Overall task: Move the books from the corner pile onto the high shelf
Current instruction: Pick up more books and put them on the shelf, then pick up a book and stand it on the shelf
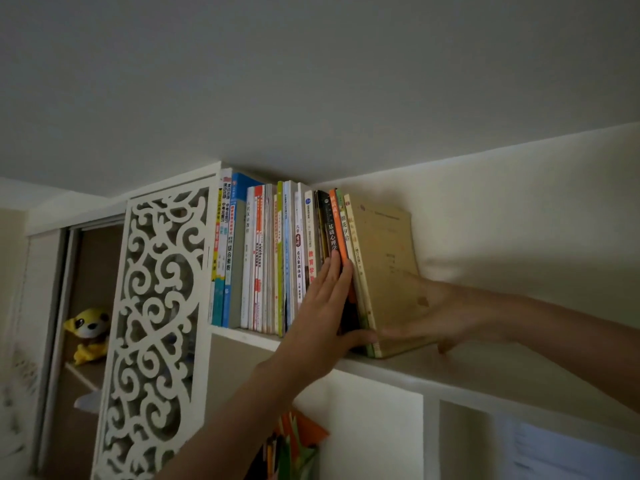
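Pressing flat, the left hand (pixel 322 306) steadies the spines while the right hand (pixel 446 313), fingers spread, props the tan book (pixel 384 265). Letting go early could let this unsupported end of the row (pixel 277 258) topple off the high shelf (pixel 450 372).

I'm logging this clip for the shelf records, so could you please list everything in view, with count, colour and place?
Row of books: too many to count exactly, mixed colours, upright on the high shelf.
Tan book: one, right end of the row, leaning left.
High shelf: one, white, just under the ceiling.
Fretwork panel: one, white, left of the books.
Plush toy: one, yellow, lower shelf at far left.
Orange and green items: count unclear, below the shelf.
Left hand: flat on the spines, fingers straight.
Right hand: against the tan book's cover, partly hidden.
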Motion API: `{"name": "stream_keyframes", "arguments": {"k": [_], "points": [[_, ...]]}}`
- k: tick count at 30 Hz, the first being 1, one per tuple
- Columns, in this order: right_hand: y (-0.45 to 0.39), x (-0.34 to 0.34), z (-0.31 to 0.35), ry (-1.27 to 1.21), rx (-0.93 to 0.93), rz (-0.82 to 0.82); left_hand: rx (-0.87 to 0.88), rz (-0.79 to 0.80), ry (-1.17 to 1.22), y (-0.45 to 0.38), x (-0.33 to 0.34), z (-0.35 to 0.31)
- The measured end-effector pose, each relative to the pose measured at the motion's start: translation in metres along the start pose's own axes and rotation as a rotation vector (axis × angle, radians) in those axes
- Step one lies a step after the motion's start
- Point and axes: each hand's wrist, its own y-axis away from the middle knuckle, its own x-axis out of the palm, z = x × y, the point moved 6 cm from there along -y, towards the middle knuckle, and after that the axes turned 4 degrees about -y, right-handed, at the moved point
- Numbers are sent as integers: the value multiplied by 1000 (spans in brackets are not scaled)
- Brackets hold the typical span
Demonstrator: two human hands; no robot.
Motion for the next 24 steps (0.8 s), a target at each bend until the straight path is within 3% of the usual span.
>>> {"name": "stream_keyframes", "arguments": {"k": [2, 4, 8, 11, 16, 18, 21, 24], "points": [[-7, 11, -3, 153, -29, -12, 7, -10, -100, -2, 1, 3], [-15, 13, -4, 141, -66, -114, 22, -16, -131, -2, 2, 4], [-13, 14, -4, 150, -158, -170, 81, 27, -52, -3, 7, 9], [-13, 14, -2, 202, -165, -198, 99, -36, -26, -3, 6, 16], [-5, 21, 14, 39, -64, -67, -36, -7, -192, 0, -7, -1], [15, 18, 36, 136, -127, -196, -62, -51, -321, 8, -21, -28], [78, 25, 66, 299, -351, -504, -30, -155, -266, 39, -37, -74], [145, 57, 41, 266, -346, -428, -9, -36, -166, 91, -17, -114]]}}
